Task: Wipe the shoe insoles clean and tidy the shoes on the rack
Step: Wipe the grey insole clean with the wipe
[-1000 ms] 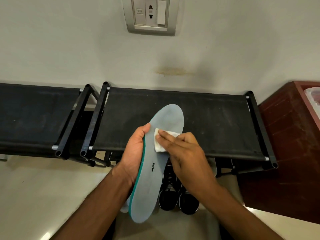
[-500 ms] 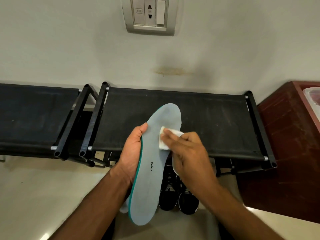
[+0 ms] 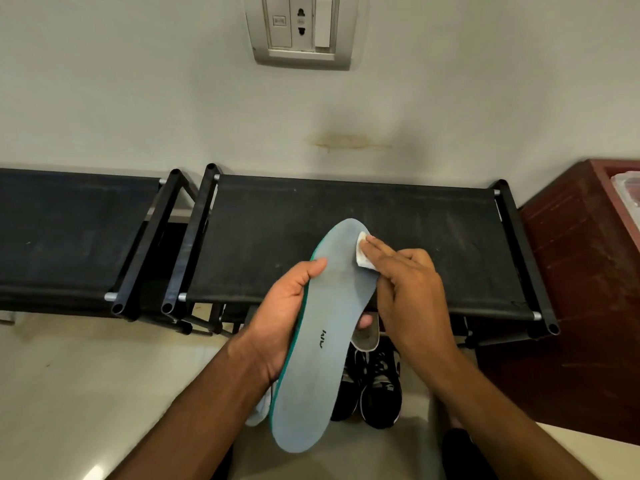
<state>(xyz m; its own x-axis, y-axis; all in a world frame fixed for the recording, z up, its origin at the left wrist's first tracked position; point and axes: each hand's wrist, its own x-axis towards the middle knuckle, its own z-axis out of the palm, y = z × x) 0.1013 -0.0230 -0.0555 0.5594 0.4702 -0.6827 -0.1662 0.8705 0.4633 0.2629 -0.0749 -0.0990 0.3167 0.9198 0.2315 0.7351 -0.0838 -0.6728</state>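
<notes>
Gripping insole (image 3: 322, 344) with left hand (image 3: 284, 317); right hand (image 3: 405, 292) presses wipe (image 3: 362, 252); black rack (image 3: 346, 237), stained wall (image 3: 346, 142).

Grey, green-edged insole (image 3: 323, 344), held upright

Matt foam insole (image 3: 322, 341), cloth rack (image 3: 346, 220)

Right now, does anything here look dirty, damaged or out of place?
Yes: a yellowish-brown smear stains the pale wall above the black fabric shoe rack, under the socket plate. Nothing else stands out.
</notes>
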